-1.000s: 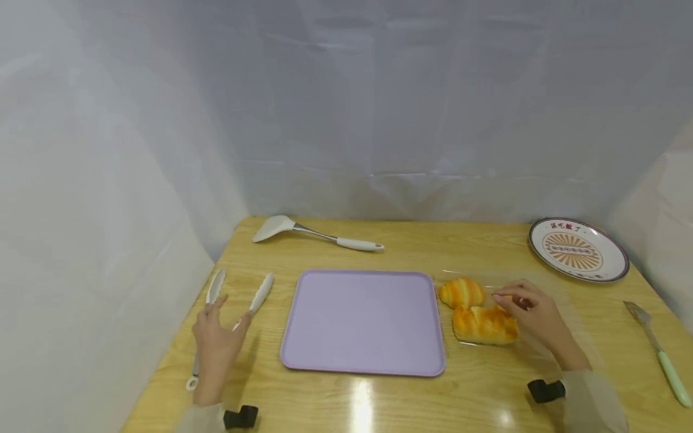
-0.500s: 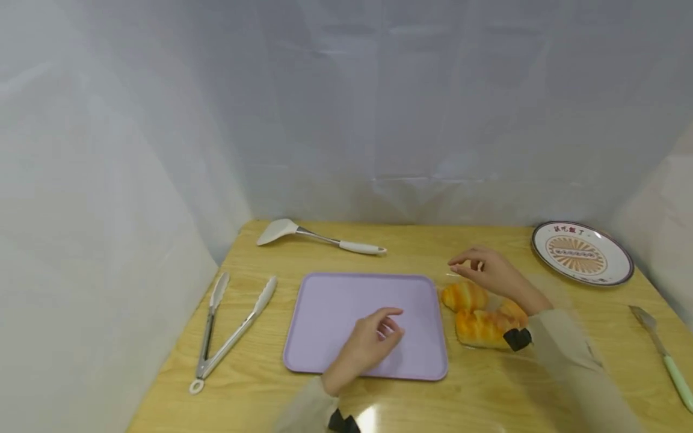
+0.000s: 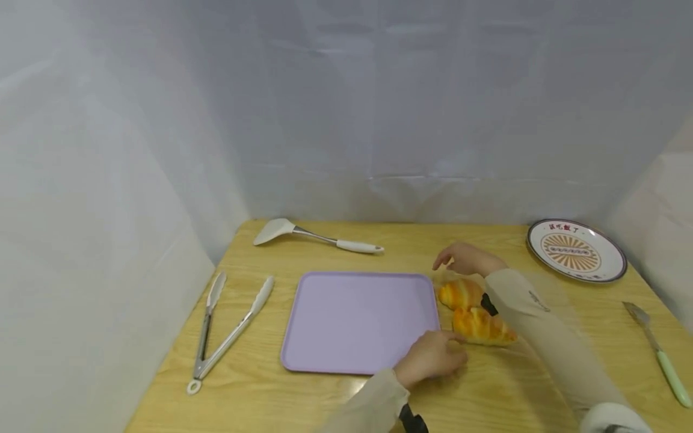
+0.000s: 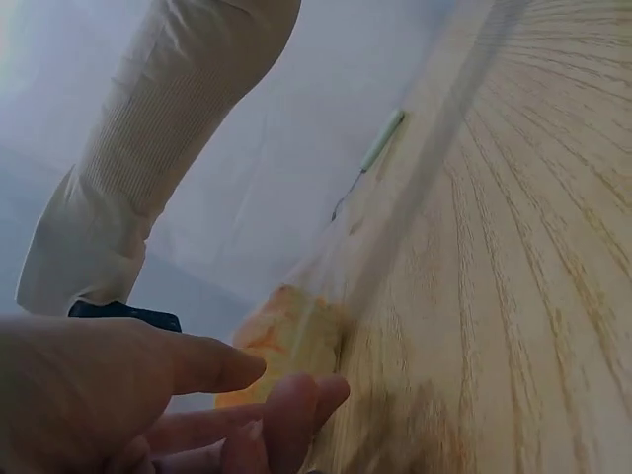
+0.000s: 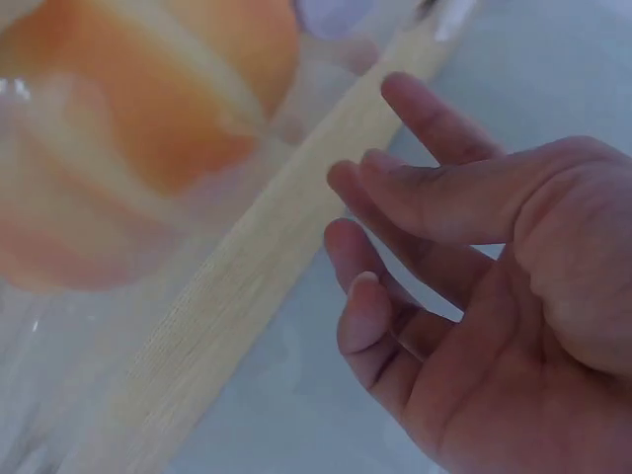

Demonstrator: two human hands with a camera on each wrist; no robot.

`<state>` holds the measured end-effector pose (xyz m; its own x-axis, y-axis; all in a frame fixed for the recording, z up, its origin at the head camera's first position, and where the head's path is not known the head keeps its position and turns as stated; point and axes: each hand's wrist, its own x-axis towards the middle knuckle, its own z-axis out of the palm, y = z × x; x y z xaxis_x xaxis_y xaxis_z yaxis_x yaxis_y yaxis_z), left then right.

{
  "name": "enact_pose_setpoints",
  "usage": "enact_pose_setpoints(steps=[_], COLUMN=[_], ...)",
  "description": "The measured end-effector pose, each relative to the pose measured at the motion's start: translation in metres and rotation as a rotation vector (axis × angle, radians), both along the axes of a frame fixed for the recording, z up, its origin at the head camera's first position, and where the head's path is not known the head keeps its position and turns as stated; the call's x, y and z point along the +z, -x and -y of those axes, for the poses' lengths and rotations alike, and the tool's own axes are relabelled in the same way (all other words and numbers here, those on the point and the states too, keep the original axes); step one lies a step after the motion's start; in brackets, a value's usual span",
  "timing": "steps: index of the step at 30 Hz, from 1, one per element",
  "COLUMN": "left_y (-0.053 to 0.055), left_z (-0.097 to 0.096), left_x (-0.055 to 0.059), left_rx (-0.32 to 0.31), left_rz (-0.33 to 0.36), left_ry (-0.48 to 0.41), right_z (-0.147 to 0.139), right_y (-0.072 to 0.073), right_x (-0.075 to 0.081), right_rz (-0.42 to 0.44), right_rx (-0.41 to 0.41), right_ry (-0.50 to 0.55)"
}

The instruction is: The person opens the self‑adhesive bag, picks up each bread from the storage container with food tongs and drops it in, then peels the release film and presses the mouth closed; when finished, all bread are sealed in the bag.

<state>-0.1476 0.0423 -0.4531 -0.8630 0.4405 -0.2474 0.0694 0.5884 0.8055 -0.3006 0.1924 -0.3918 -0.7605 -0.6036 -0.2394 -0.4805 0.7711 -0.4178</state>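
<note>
Two golden bread rolls, a striped one (image 3: pixel 459 293) and a longer one (image 3: pixel 484 326), lie under clear plastic, apparently a bag (image 5: pixel 35 326), just right of the lilac tray (image 3: pixel 357 367). My left hand (image 3: pixel 435 356) reaches across the tray's front right corner, beside the longer roll. In the left wrist view its thumb and bent fingers are apart, with nothing seen between them. Behind the striped roll is my right hand (image 3: pixel 468 258), near the tray's back right corner. Its fingers are loosely bent around nothing in the right wrist view. The right sleeve partly covers the rolls.
Metal tongs (image 3: pixel 227 340) lie spread at the left. A white-headed turner (image 3: pixel 319 236) lies behind the tray. At the back right is a patterned plate (image 3: pixel 576 251), with a green-handled utensil (image 3: pixel 671 379) in front of it. White sheeting (image 3: pixel 406 120) surrounds the wooden table.
My left hand has left the tongs, crossing rightward over the tray to the front of the rolls. My right hand has moved from above the rolls back and left, behind the striped one.
</note>
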Motion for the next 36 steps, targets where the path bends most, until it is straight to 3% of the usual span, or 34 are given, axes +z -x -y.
enact_pose_setpoints(steps=[5, 7, 16, 21, 26, 28, 32, 36], left_y=[-0.001, -0.001, -0.001, 0.000, 0.002, 0.004, 0.012, 0.021], left_z=[-0.005, -0.006, -0.008, -0.007, -0.008, -0.008, -0.003, 0.004], left_x=[-0.008, -0.011, -0.019, -0.021, -0.021, -0.021, -0.017, -0.010], left_rx=[0.159, 0.185, 0.156, 0.157, 0.161, 0.173, 0.219, 0.262], left_rz=[0.035, 0.045, 0.085, 0.049, 0.063, 0.030, -0.140, -0.315], left_ry=[-0.164, -0.211, -0.249, -0.261, -0.331, -0.339, -0.283, -0.255], right_z=[0.008, 0.009, 0.006, 0.004, -0.007, -0.014, -0.030, -0.050], right_y=[0.005, 0.007, 0.011, 0.010, 0.010, 0.009, 0.004, -0.006], right_x=[-0.003, -0.008, -0.022, -0.017, -0.014, -0.013, -0.008, 0.001], right_rz=[0.087, 0.084, 0.105, 0.061, -0.035, -0.076, -0.130, -0.209], right_rx=[-0.066, -0.076, -0.139, -0.116, -0.058, -0.046, -0.081, -0.187], right_ry=[-0.123, -0.151, -0.165, -0.138, -0.062, -0.016, 0.101, 0.191])
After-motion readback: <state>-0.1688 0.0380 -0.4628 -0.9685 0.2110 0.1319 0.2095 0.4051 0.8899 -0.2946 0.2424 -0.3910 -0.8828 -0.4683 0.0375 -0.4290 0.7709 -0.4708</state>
